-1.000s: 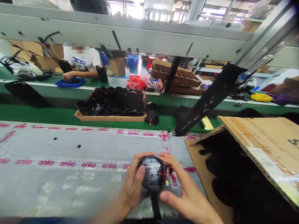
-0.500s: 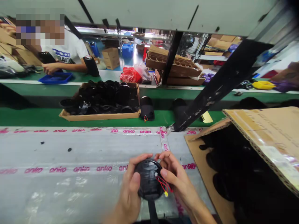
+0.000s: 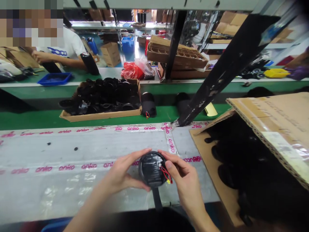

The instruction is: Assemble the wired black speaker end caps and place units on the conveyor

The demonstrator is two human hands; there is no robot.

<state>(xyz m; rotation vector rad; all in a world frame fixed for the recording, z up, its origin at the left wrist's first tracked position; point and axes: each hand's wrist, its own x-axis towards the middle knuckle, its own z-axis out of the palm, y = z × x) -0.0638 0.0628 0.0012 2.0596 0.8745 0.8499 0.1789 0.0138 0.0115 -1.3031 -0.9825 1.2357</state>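
Note:
In front of me is a round black housing [image 3: 152,172] with a ribbed face and a black strap or handle [image 3: 157,198] extending down toward me. My left hand [image 3: 127,172] is closed around its left rim, fingers at the top edge and thumb at the lower edge. On the opposite side, my right hand [image 3: 182,169] grips the upper right rim, its thumb beside a white plug. Thin red wires [image 3: 165,173] run from that plug to a small yellow connector [image 3: 168,181] next to the right hand. The right fingertips are partly hidden behind the housing.
A cardboard box [image 3: 270,112] of black parts stands open on the right. Beyond the taped tabletop [image 3: 91,193], a shallow carton [image 3: 103,116] holds black round parts beside a black cylinder [image 3: 148,104]. A slanted black post [image 3: 217,74] rises behind. Across the bench sits a co-worker [image 3: 72,43].
The housing has shifted slightly up and left in view. My left thumb has moved from its face to the lower rim. The co-worker's hand has lifted from the blue tray.

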